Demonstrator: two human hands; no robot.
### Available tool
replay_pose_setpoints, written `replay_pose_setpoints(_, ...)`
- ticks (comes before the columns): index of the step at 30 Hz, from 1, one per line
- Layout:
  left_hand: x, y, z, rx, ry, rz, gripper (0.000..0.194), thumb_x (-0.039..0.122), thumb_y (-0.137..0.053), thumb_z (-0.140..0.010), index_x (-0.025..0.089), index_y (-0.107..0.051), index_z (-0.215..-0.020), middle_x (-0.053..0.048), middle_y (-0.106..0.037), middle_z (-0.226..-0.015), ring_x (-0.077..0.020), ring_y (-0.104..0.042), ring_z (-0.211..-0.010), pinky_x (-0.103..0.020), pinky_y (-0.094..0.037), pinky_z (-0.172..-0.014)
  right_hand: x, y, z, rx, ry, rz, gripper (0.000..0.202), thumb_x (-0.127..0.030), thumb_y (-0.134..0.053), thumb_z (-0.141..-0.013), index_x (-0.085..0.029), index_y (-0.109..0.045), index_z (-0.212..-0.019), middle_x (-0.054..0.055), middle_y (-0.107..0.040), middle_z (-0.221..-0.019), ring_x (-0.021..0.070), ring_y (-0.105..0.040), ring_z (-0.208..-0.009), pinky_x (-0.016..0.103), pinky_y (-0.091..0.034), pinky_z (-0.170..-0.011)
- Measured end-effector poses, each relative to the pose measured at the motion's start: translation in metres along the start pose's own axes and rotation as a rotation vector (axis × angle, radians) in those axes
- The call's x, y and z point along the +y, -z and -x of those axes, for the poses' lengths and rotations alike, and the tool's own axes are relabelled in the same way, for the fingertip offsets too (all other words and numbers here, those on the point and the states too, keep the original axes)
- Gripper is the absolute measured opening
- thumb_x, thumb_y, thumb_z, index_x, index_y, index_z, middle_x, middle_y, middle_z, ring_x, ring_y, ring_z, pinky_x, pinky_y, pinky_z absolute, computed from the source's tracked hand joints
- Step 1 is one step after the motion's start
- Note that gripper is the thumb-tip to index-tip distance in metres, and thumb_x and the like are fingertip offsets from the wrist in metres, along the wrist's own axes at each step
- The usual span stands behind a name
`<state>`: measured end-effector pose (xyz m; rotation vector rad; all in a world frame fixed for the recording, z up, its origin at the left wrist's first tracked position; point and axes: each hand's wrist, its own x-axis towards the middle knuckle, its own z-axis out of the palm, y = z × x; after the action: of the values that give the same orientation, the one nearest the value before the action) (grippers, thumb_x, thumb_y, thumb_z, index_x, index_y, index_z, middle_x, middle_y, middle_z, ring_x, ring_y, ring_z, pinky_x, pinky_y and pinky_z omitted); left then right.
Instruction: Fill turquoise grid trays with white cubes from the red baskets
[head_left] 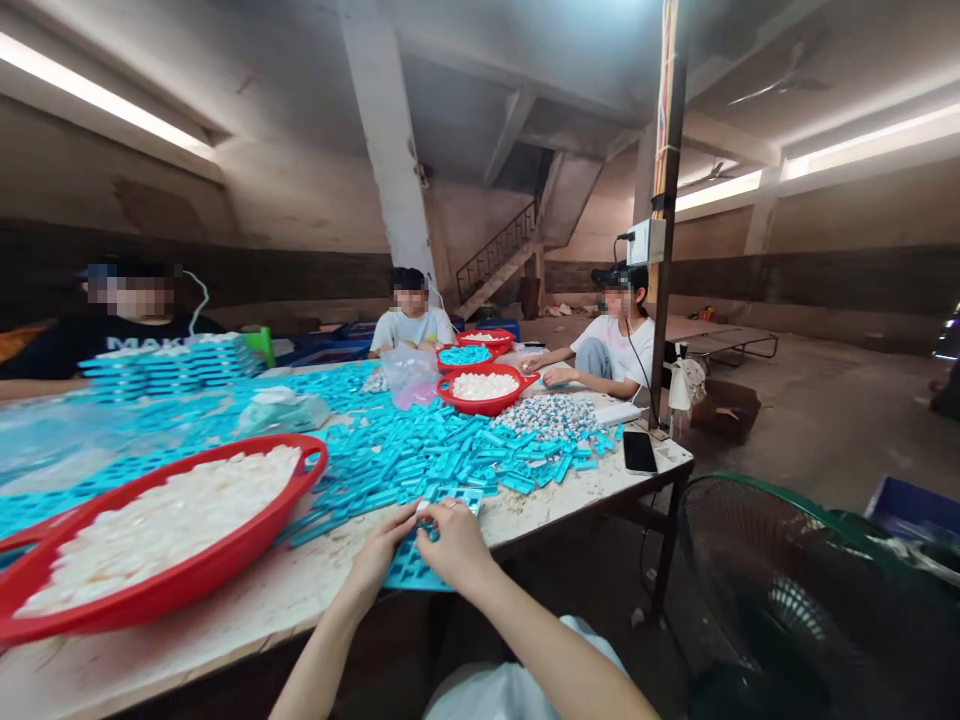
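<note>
My left hand (386, 540) and my right hand (457, 540) meet at the table's front edge, fingers closed in a pinch. Between their fingertips shows a small white piece (422, 506), its exact kind too small to make out. Right under both hands lies a blue tray with rows of square openings (416, 572), partly covered by them. Just beyond it spreads a heap of loose blue plastic strips (420, 445). To the left, a red basket (251, 555) is filled with white pieces (172, 520).
Small white-and-blue pieces (551, 415) are piled behind the strips. A phone (640, 452) lies near the right corner, by a pole (665, 250). A fan (780, 600) stands at right. Farther back are a red bowl (486, 405), stacked blue trays (169, 365) and three co-workers.
</note>
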<state>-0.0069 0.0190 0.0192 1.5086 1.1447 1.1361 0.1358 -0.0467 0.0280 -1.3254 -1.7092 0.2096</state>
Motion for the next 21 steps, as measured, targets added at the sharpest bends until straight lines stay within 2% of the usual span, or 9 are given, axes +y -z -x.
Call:
replay_pose_setpoints(4, 0.022, -0.009, 0.006, -0.109, -0.002, -0.134, 0.047, 0.059, -0.078, -0.053, 0.023, -0.081, -0.083, -0.011, -0.076, -0.116, -0.0387, -0.06, -0.123, -0.049, -0.038, -0.114, 0.01, 0.013, 0.013, -0.013, -0.076, -0.074, 0.023, -0.009, -0.066, -0.081, -0.019, -0.075, -0.099, 0.006, -0.074, -0.095, 0.0195, -0.068, -0.082, 0.028, -0.055, -0.079)
replay_pose_setpoints(8, 0.035, -0.019, 0.008, -0.154, -0.066, -0.166, 0.046, 0.058, -0.076, -0.057, 0.021, -0.081, -0.084, -0.011, -0.079, -0.104, -0.0361, -0.069, -0.107, -0.046, -0.05, -0.1, 0.014, 0.02, 0.025, 0.012, -0.098, -0.171, 0.021, -0.009, -0.06, -0.085, -0.019, -0.074, -0.096, 0.006, -0.075, -0.094, 0.0194, -0.069, -0.082, 0.029, -0.055, -0.081)
replay_pose_setpoints(12, 0.034, -0.024, 0.011, -0.177, -0.134, -0.213, 0.048, 0.056, -0.074, -0.064, 0.021, -0.081, -0.097, -0.01, -0.08, -0.094, -0.0323, -0.073, -0.089, -0.041, -0.056, -0.084, 0.011, 0.026, 0.033, 0.048, -0.091, -0.198, 0.022, -0.007, -0.057, -0.084, -0.017, -0.074, -0.094, 0.007, -0.073, -0.096, 0.0209, -0.069, -0.088, 0.032, -0.054, -0.086)
replay_pose_setpoints(16, 0.028, -0.027, 0.015, -0.143, -0.221, -0.272, 0.038, 0.054, -0.069, -0.072, 0.023, -0.081, -0.09, -0.008, -0.08, -0.093, -0.0302, -0.072, -0.088, -0.038, -0.056, -0.085, 0.01, 0.025, 0.038, 0.053, -0.077, -0.183, 0.023, -0.007, -0.055, -0.085, -0.018, -0.073, -0.094, 0.007, -0.072, -0.099, 0.022, -0.067, -0.094, 0.034, -0.053, -0.089)
replay_pose_setpoints(21, 0.023, -0.03, 0.018, -0.068, -0.263, -0.397, 0.033, 0.053, -0.064, -0.078, 0.024, -0.08, -0.083, -0.009, -0.079, -0.093, -0.0307, -0.072, -0.089, -0.038, -0.055, -0.084, 0.004, 0.008, 0.049, 0.115, -0.041, -0.069, 0.024, -0.007, -0.054, -0.084, -0.019, -0.071, -0.093, 0.009, -0.07, -0.105, 0.0262, -0.064, -0.104, 0.039, -0.052, -0.095)
